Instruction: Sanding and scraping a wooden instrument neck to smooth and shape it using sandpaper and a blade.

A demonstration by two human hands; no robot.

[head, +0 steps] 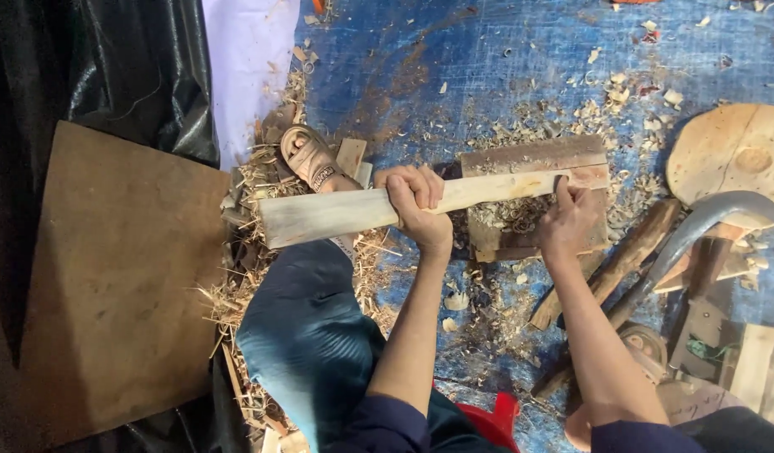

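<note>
While the left hand (418,205) wraps tight around the pale plank (420,204), the right hand (567,220) pinches a small tool (560,183) against it.

place: woodworking floor workshop | signs: wood shavings (521,126) on blue tarp (487,50), curved blade (706,220), round wooden disc (731,151)

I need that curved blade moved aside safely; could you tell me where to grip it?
Grip the curved blade by its wooden handle, coming from the lower end near the person's right arm. The handle is straight and lies bare there, while the hooked metal end curls over wood scraps.
</note>
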